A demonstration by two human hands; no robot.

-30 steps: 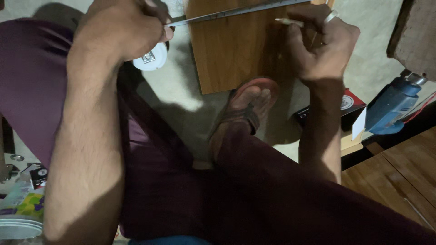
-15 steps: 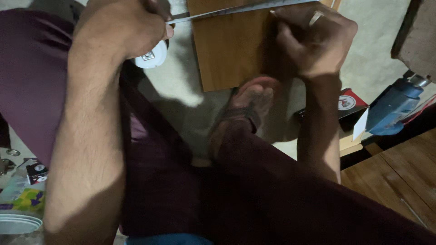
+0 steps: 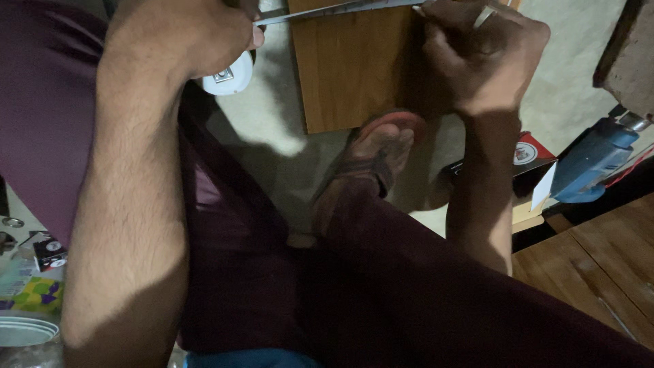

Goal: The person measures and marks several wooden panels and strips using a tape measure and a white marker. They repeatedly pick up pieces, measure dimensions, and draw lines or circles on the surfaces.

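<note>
Already the wooden board [image 3: 354,65] lies flat on the floor [image 3: 272,129], and a long metal ruler [image 3: 340,9] is laid across its far part, close to the top edge of the view. The left hand [image 3: 194,34] is closed on the near end of the ruler and presses it down; a white tape measure [image 3: 228,75] sits just under this hand, touching the floor beside the board. The right hand [image 3: 487,51] is curled tight at the other side, on the ruler's line, and seems to hold a thin pencil, but the tool itself is almost hidden by the fingers. A foot in a sandal [image 3: 375,160] rests on the near edge of the board and keeps it steady. So I judge that the measuring and aligning are finished and the marking is in progress; no drawn line can be seen on the wood, so how much of it is done I cannot tell. A blue power tool [image 3: 589,163] waits untouched at the right, well apart.
</note>
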